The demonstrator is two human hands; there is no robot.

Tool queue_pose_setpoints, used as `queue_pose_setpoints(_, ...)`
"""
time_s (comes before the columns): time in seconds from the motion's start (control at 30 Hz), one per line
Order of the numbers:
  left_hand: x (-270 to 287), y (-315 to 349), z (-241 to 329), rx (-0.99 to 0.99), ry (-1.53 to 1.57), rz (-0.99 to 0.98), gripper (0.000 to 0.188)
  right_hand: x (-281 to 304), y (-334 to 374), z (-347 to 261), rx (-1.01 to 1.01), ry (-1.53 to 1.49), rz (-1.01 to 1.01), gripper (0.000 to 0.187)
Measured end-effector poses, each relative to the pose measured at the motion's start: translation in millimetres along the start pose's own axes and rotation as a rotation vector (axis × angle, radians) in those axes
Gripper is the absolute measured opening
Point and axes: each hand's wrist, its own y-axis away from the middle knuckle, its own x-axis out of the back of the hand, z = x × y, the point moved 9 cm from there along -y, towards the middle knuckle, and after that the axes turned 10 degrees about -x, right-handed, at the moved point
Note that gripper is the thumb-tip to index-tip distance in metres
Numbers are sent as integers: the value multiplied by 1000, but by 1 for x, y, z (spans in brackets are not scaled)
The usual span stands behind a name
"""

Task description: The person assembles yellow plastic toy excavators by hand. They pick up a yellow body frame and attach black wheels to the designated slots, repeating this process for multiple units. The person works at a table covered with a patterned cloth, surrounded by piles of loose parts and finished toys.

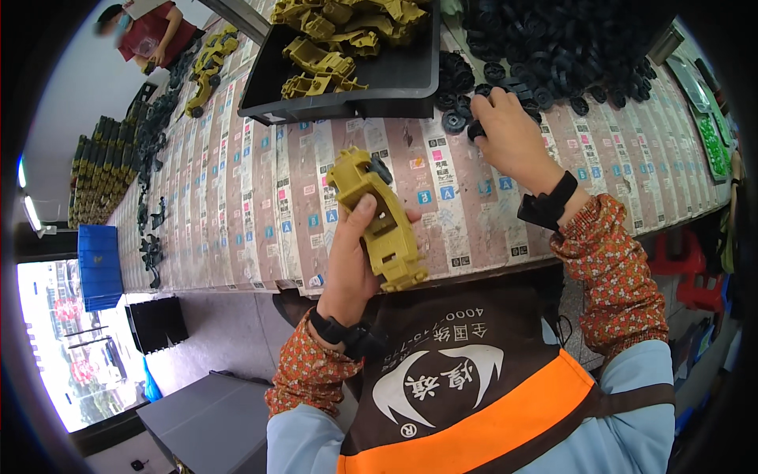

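Note:
In my left hand [353,241] is a mustard-yellow plastic toy vehicle body [389,229], tilted upright over the table's near side. My thumb presses on its face and the fingers wrap behind it. One dark wheel [380,167] shows at the body's upper right. Farther off to the right, my right hand [509,134] reaches to the edge of a heap of black toy wheels [560,51]. Its thumb and fingers are closed on a black wheel [474,129], partly covered by the fingertips. Loose wheels lie just beside this hand.
A black bin [339,104] of yellow vehicle bodies stands at the table's far middle. Along the left of the patterned tabletop [260,197] run dark parts [150,253] and more yellow bodies [209,67]. A person [158,35] works at the far left. Green parts [711,146] fill a tray at right.

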Motion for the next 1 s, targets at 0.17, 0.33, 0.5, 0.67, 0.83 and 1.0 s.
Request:
queue_pose_setpoints(0.17,14,-5,8,-168,132,118,38,0,36,-34,-226,-510,-392,22)
queue_pose_setpoints(0.33,14,-6,12,-205,121,71,32,2,88,-89,-245,-947,-463,21)
queue_pose_setpoints(0.5,6,-3,19,-303,-1,63,31,11,98,-103,-184,-949,-442,30)
queue_pose_setpoints(0.67,2,2,28,-381,-92,95,28,15,106,-109,-199,-895,-482,34)
queue_pose_setpoints(0.83,7,5,35,-482,-139,157,29,20,121,-126,-83,-758,-423,51)
queue_pose_setpoints(1.0,5,14,36,-563,-106,202,20,11,122,-134,-127,-752,-549,54)
